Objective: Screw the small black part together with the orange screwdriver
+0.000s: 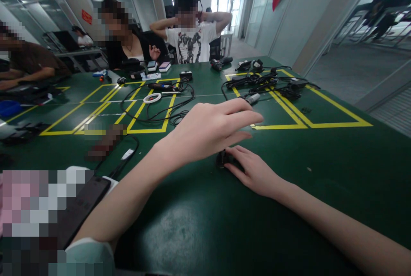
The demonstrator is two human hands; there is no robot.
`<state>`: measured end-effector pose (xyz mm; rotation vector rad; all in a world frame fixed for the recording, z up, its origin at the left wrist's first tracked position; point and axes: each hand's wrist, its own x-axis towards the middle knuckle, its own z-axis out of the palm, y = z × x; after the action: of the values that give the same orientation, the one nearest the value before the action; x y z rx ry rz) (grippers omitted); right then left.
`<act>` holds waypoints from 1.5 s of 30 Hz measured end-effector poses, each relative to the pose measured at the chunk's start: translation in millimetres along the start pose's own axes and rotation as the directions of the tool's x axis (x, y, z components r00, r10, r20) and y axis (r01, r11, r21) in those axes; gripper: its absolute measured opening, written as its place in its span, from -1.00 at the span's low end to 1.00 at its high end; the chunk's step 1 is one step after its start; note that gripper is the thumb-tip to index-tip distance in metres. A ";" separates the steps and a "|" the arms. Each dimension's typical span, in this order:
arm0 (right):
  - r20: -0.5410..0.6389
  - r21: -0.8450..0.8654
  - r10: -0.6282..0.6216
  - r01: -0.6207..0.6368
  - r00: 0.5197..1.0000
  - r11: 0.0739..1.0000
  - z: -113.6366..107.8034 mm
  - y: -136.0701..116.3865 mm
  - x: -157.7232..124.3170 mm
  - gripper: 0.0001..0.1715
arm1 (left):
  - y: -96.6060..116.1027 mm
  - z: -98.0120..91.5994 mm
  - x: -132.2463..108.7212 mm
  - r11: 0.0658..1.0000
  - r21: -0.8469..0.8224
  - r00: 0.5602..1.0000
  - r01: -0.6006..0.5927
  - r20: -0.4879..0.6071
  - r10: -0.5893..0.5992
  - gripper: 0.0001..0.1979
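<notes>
My left hand (212,128) is raised above the table in the middle of the view, fingers stretched out to the right and apart, with nothing seen in it. Just below and to its right, my right hand (255,169) rests low at the tabletop. Its thumb and fingers close around the edge of a small dark round object (220,160), which sits on the green table (321,173). The left hand's lower edge comes close to this object. What kind of object it is I cannot make out.
Yellow tape (279,127) marks out rectangles on the table. Black cables (237,81) lie at the back right. A white tape roll (152,98) sits among looped cables at centre left. A power drill (220,63) is farther back. Several people sit around the table.
</notes>
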<state>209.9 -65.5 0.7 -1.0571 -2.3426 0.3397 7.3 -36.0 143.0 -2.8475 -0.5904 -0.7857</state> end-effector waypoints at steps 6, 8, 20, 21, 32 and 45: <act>-0.016 0.004 -0.017 0.017 1.000 1.000 1.7 -0.1 0.6 -0.75 | 4.4 0.1 1.3 0.994 0.108 0.998 -0.009 -0.065 0.016 -0.72; -0.025 0.013 -0.022 0.022 0.999 1.000 2.6 0.2 0.7 -0.76 | 9.0 -6.2 0.7 1.000 -0.004 0.999 -0.014 -0.034 0.013 -0.63; -0.011 0.029 0.000 0.000 1.000 1.000 1.3 0.7 -0.3 -0.76 | 11.4 -14.2 -1.7 0.965 -0.258 0.998 -0.054 0.001 0.056 -0.63; -0.001 0.026 0.008 -0.008 1.000 1.000 0.7 0.3 -0.1 -0.76 | 9.9 -12.2 -1.6 0.972 -0.231 0.999 -0.048 -0.009 0.047 -0.67; -0.016 0.020 -0.007 0.007 1.000 1.000 1.6 -0.9 0.5 -0.74 | 4.7 -1.6 0.1 0.991 0.124 0.994 0.052 -0.104 -0.039 -0.61; -0.001 0.038 0.007 -0.007 1.000 0.999 2.1 2.4 -1.5 -0.71 | 7.4 -11.9 -0.9 0.940 -0.333 0.997 -0.073 0.005 0.079 -0.64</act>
<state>211.1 -65.0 -2.6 -1.0477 -2.3231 0.3842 4.0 -45.8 152.6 -3.1617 -0.3762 -0.9263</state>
